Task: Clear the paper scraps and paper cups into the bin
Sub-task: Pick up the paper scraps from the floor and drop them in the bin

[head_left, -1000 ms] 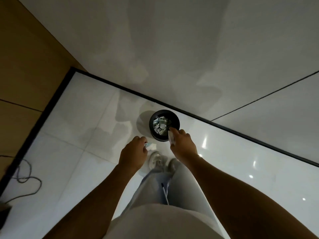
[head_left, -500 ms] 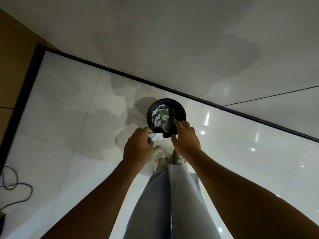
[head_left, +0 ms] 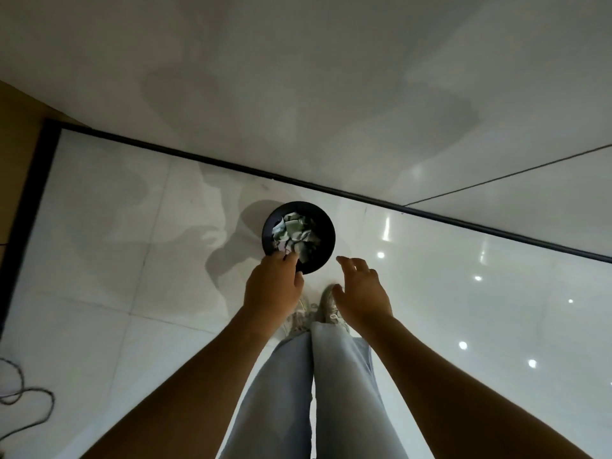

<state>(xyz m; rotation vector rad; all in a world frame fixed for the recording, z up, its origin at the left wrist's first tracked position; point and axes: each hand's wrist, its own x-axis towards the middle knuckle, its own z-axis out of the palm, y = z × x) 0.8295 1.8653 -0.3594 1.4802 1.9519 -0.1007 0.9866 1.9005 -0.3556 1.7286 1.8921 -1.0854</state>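
indoor room, type unclear, possibly office or home. floor was glossy pale tile with grout lines, reflecting ceiling spot lights. plain grey-white wall met it at a dark skirting strip. wood-toned panel at left. small black bin stood by the wall; loose cable lay on the floor.

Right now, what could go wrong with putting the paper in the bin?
1. The bin already looks heaped with paper scraps, so new pieces might slide off onto the floor.
2. The left hand is at the near rim; a push there might tip the bin.
3. The shoes stand close to the bin, so a step forward might knock it. The right hand is open and holds nothing.
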